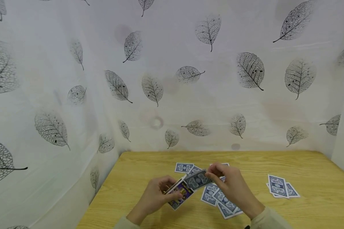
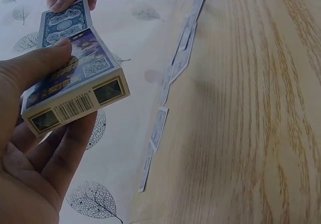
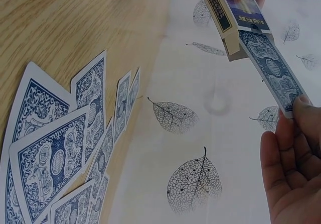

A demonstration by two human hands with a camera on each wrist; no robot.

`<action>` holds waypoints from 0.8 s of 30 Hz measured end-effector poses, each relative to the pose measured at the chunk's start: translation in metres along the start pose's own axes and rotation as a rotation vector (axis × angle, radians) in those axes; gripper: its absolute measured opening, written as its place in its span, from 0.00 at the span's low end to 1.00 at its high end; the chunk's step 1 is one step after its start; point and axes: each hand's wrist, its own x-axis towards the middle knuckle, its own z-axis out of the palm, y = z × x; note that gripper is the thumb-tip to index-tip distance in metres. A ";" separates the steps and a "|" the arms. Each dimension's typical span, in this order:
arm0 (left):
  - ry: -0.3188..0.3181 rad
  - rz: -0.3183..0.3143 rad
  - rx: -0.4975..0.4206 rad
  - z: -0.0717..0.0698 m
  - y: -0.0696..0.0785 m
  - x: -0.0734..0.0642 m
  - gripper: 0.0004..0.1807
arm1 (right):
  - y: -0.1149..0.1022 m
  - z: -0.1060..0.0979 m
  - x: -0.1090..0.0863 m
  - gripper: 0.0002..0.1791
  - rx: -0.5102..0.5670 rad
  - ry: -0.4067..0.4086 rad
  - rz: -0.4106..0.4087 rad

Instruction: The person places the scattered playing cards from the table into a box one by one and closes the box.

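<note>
My left hand (image 1: 161, 194) grips a purple playing-card box (image 1: 180, 192), thumb on its printed face and fingers behind; the left wrist view shows its barcode end. Between thumb and fingers, my right hand (image 1: 227, 183) pinches the outer end of a blue-backed playing card (image 1: 197, 180). The card's other end is at the box's open mouth, partly inside, as the right wrist view shows its face-down back (image 3: 275, 69). Whether more cards are in the box I cannot tell. Below the right hand, several blue-backed cards (image 1: 224, 199) lie overlapping on the table.
The wooden table (image 1: 126, 187) carries another small overlapping group of cards (image 1: 278, 186) to the right. A single card (image 1: 184, 167) lies farther back, beside others partly hidden by the hands. A white leaf-patterned curtain (image 1: 172, 105) hangs behind the table and along its left side.
</note>
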 end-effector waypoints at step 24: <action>0.003 0.022 0.022 0.001 0.001 -0.001 0.12 | -0.012 0.020 -0.003 0.09 -0.040 -0.029 -0.097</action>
